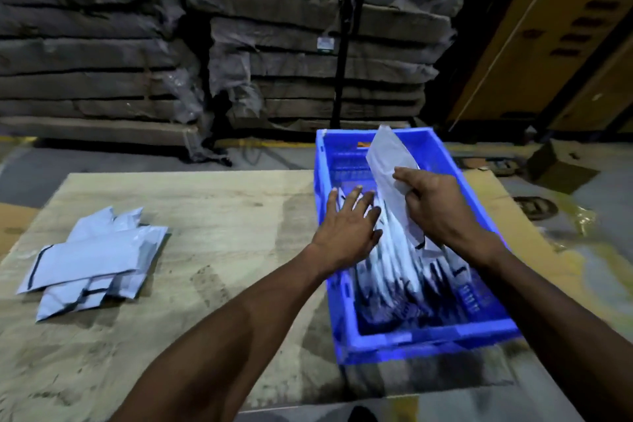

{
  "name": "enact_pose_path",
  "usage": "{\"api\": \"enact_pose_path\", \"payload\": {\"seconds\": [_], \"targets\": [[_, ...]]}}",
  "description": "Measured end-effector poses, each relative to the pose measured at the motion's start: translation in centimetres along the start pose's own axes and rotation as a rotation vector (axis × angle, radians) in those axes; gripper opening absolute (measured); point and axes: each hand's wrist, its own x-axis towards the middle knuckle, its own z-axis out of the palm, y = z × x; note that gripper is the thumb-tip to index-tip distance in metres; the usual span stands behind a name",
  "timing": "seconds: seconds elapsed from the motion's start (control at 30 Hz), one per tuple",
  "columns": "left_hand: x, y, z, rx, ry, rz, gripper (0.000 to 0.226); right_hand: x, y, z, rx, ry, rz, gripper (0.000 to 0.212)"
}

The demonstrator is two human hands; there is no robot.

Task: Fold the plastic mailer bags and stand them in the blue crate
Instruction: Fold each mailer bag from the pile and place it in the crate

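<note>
A blue crate (424, 341) stands on the right part of the wooden table (212, 216). Inside it a row of folded white mailer bags (397, 271) stands on edge. My right hand (435, 205) grips one folded mailer bag (388, 161) and holds it upright over the crate's middle. My left hand (349, 223) lies with straight, spread fingers against the far end of the standing row. A loose pile of unfolded mailer bags (92, 260) lies flat on the table's left side.
Behind the table rise wrapped stacks of flattened cardboard (308, 44). A yellow rack (561, 38) stands at the right. A cardboard box (558, 168) sits on the floor beyond the crate. Bare wood lies between the pile and the crate.
</note>
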Motion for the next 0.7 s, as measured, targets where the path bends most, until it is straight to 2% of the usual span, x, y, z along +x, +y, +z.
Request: {"api": "enact_pose_path", "payload": {"seconds": [0.2, 0.37, 0.47, 0.6, 0.7], "targets": [[4.3, 6.5, 3.1, -0.020, -0.271, 0.033, 0.066, -3.4, 7.3, -2.9, -0.131, -0.131, 0.081, 0.040], [4.3, 7.4, 5.9, 0.000, -0.446, 0.051, 0.064, -5.0, 10.6, -3.9, -0.146, -0.251, 0.173, 0.045], [3.5, 7.0, 6.1, -0.031, -0.417, 0.022, 0.062, -5.3, 11.6, -4.2, -0.152, -0.275, 0.186, 0.045], [5.5, 8.9, 5.5, -0.036, -0.316, 0.022, 0.067, -5.5, 12.3, -4.2, -0.152, -0.215, 0.146, 0.040], [7.9, 11.2, 6.0, -0.080, -0.221, 0.094, 0.073, -5.3, 12.6, -4.5, -0.156, -0.169, 0.144, 0.040]]}}
